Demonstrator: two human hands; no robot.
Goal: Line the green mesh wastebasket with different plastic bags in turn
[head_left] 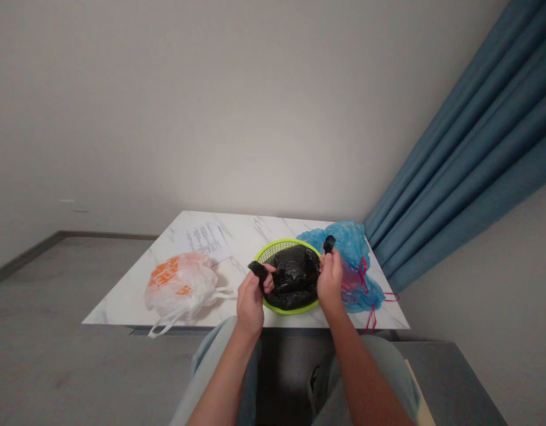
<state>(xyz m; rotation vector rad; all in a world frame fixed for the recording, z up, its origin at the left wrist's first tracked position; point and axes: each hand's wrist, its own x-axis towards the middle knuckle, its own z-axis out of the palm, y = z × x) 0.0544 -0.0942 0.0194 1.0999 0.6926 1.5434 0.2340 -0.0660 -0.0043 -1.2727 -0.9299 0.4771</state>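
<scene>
A black plastic bag (pixel 295 273) sits bunched up inside a lime-green mesh basket (pixel 279 244) near the front of the table. My left hand (pixel 251 299) is closed round one twisted end of the bag, whose black tip sticks out above the fist. On the other side, my right hand (pixel 330 283) grips the opposite end, with a black tip standing up past the thumb. Both hands are over the basket's rim, one at each side. What the bag contains is hidden.
A white plastic bag (pixel 184 287) with orange print lies at the left, its handles over the front edge. Behind it rests a printed sheet (pixel 206 238). Blue bags (pixel 350 242) with red drawstrings are at the right, near a blue curtain (pixel 459 148). A marble-patterned table (pixel 241 228) stands against the wall.
</scene>
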